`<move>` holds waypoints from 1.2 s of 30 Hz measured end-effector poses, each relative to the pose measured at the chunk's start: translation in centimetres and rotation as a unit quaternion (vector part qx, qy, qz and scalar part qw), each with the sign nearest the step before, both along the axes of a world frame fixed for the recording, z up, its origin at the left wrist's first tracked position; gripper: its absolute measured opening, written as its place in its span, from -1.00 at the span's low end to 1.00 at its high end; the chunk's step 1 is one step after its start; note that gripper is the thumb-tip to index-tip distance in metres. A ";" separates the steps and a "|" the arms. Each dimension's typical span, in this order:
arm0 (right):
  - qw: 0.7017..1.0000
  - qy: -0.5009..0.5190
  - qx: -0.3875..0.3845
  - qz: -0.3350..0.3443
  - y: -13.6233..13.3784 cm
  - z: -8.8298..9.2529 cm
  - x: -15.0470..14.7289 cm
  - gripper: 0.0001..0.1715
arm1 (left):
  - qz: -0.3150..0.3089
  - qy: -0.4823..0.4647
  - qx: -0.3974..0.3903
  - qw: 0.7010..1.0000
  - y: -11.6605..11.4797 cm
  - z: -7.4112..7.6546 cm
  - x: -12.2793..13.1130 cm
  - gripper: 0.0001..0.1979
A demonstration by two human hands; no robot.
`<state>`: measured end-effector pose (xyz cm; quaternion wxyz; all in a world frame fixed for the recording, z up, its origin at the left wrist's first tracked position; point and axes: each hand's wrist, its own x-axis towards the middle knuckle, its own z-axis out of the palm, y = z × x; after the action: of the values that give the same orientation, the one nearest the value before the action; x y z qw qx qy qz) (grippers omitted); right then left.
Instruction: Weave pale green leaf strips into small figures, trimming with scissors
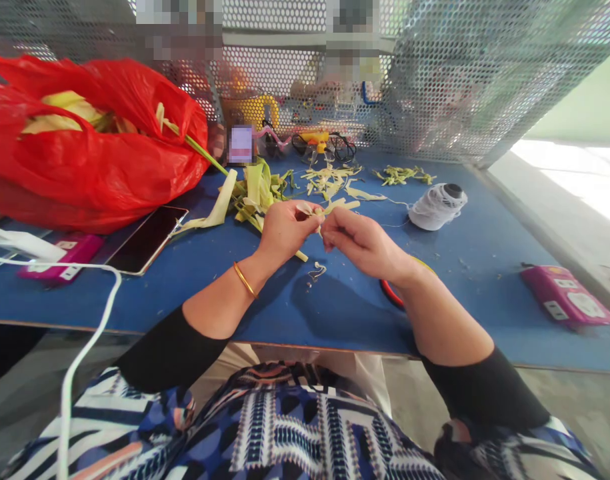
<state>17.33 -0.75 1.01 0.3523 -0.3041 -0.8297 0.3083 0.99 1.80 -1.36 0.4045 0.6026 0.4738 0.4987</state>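
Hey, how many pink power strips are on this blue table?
2. One pink power strip lies at the left edge beside the phone; the other lies at the far right of the table. More could be hidden under the red bag.

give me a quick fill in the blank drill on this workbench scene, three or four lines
1. The left hand and the right hand pinch a pale leaf strip above the ____ table.
2. The plastic bag stuffed with leaves is ____.
3. The spool to the right of the hands carries ____ thread.
4. The gold bangle sits on the ____ wrist.
Missing words: blue; red; white; left.
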 end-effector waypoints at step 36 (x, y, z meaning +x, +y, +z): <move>0.986 -0.035 0.105 -0.128 -0.3 -1.2 -1.2 -0.82 | 0.022 0.127 0.034 0.991 -0.2 0.4 -0.3 -0.92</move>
<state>16.13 -1.04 -0.15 0.3899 -0.3795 -0.8235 0.1608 0.71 1.64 -0.98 0.3093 0.6642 0.5167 0.4429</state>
